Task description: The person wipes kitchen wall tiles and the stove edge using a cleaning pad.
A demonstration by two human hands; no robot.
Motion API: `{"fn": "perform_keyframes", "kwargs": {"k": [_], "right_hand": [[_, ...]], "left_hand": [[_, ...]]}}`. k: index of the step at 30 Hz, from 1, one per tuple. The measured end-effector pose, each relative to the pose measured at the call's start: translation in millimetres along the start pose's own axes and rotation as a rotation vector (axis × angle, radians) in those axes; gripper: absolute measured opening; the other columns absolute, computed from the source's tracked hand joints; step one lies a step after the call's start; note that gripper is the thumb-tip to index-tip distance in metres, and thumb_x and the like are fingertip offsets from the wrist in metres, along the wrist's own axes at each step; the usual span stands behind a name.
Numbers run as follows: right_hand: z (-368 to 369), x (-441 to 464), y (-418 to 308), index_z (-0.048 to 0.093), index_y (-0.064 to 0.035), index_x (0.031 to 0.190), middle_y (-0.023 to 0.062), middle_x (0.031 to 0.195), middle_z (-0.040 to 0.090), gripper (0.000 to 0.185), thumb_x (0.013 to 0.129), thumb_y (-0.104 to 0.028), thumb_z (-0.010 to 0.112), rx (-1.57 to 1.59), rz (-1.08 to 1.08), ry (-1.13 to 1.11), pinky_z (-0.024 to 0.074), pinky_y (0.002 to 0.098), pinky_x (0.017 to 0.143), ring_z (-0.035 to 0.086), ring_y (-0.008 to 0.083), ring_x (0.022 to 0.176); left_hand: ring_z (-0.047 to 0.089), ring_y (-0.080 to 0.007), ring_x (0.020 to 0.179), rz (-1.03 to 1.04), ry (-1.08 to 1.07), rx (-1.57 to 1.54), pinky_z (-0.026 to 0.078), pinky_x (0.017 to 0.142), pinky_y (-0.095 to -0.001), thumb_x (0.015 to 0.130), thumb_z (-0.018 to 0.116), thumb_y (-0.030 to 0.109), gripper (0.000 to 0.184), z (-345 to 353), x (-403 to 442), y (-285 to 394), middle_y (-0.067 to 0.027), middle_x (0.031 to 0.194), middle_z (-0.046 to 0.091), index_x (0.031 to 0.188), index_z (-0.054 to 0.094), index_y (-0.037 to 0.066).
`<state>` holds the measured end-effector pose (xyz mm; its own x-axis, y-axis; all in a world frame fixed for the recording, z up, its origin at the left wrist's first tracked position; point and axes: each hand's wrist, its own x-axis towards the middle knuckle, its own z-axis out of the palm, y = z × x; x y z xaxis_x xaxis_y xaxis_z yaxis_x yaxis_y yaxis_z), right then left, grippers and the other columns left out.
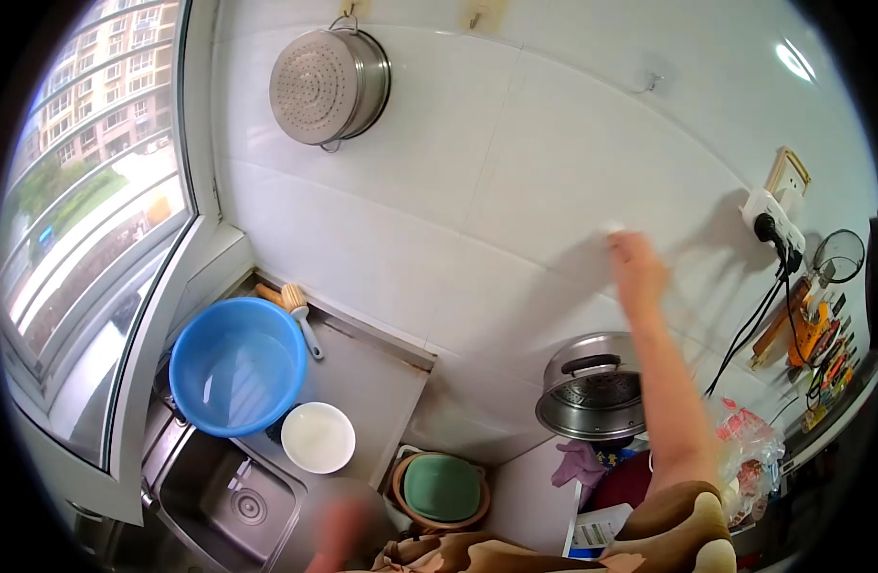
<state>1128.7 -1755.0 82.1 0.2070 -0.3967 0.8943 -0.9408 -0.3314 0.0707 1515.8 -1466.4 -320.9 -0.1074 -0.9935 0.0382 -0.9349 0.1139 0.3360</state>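
White tiled wall (439, 124) fills most of the head view, and the right hand (639, 272) reaches up before it on a bare forearm. Its fingers are drawn together, pinching a small whitish object (613, 228) that is blurred at the fingertips; the object lies close to the tiles, though I cannot tell whether it touches them. The left hand (341, 525) is low in the view, near the sink (195, 492), and so smeared that I cannot tell whether its fingers are spread or pressed together, or whether they hold anything. Just above it on the metal surface (377, 382) stands a white bowl (347, 428), beside a large blue basin (278, 329). Behind the basin lies a brush (312, 334) with pale bristles and a grey handle. Higher up, a perforated steel pot (315, 88) hangs from a hook, left of the right hand. Below that hand, partly covered by the forearm, a steel lid (577, 396) with a dark handle stands tilted against the wall. A purple cloth (579, 462) lies beneath it, and to the right of the arm sits a clear plastic bag (754, 449). Right of the left hand, a green tub (444, 487) rests inside a brownish one.
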Motion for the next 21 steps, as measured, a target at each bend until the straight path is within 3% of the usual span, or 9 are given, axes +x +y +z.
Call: {"fn": "perform_keyframes", "kwargs": {"k": [3,8,10,11,15,17,21], "right_hand": [[40.5,-6.5,-39.1,0.065,-0.0150,0.086,0.0039,0.079,0.060,0.008,0.078,-0.011,0.065,0.031,-0.175,-0.160,0.0491,0.0366,0.059,0.062,0.0263,0.071],[44.8,143.7,-75.0,0.065,-0.0130,0.088,0.0062,0.084,0.063,0.008,0.084,-0.015,0.059,-0.016,-0.245,0.156,0.0485,0.0391,0.061,0.062,0.0280,0.075],[46.4,195.0,-85.1,0.060,-0.0124,0.080,0.0062,0.082,0.061,0.007,0.084,-0.017,0.059,-0.021,-0.318,0.300,0.0473,0.0403,0.057,0.061,0.0289,0.069],[51.5,192.0,-85.6,0.060,-0.0124,0.080,0.0062,0.082,0.061,0.007,0.084,-0.017,0.059,-0.012,-0.318,0.301,0.0473,0.0403,0.057,0.061,0.0289,0.069],[61.7,113.0,-84.5,0.064,-0.0145,0.082,0.0087,0.085,0.063,0.010,0.084,-0.016,0.054,-0.092,-0.412,-0.185,0.0483,0.0400,0.061,0.063,0.0283,0.074],[63.1,80.3,-76.2,0.067,-0.0165,0.085,0.0088,0.084,0.062,0.013,0.085,-0.017,0.054,0.155,-0.444,-0.175,0.0487,0.0399,0.062,0.063,0.0275,0.075],[36.8,155.8,-76.5,0.067,-0.0159,0.085,0.0077,0.085,0.062,0.012,0.085,-0.018,0.054,-0.012,-0.286,0.057,0.0482,0.0387,0.064,0.063,0.0276,0.079]], "left_hand": [[0.058,-0.0215,0.077,0.022,-0.026,0.016,0.047,0.067,-0.0364,0.087,0.054,0.022,0.017,-9.8,0.3,2.9,-0.0089,0.087,0.060,0.095,0.061,0.009],[0.058,-0.0220,0.078,0.029,0.013,-0.031,0.047,0.067,-0.0368,0.086,0.055,0.021,0.017,-1.1,4.2,2.1,-0.0091,0.088,0.060,0.095,0.061,0.008],[0.059,-0.0223,0.078,0.030,0.021,-0.039,0.047,0.067,-0.0369,0.086,0.055,0.021,0.017,1.0,3.0,1.0,-0.0092,0.088,0.060,0.095,0.061,0.008],[0.059,-0.0224,0.078,0.027,0.028,-0.046,0.047,0.067,-0.0370,0.086,0.055,0.020,0.017,0.9,3.0,1.4,-0.0093,0.088,0.060,0.095,0.061,0.008],[0.059,-0.0228,0.078,0.025,0.050,-0.077,0.047,0.068,-0.0373,0.085,0.055,0.020,0.017,0.3,-2.9,-1.5,-0.0095,0.089,0.060,0.095,0.061,0.007],[0.059,-0.0230,0.079,0.031,0.063,-0.095,0.048,0.068,-0.0374,0.085,0.056,0.019,0.017,-2.4,-4.7,-1.3,-0.0096,0.089,0.060,0.095,0.061,0.007],[0.059,-0.0234,0.079,0.033,0.082,-0.118,0.048,0.068,-0.0377,0.084,0.056,0.019,0.017,2.5,-3.1,-4.0,-0.0098,0.089,0.061,0.095,0.061,0.007]]}}
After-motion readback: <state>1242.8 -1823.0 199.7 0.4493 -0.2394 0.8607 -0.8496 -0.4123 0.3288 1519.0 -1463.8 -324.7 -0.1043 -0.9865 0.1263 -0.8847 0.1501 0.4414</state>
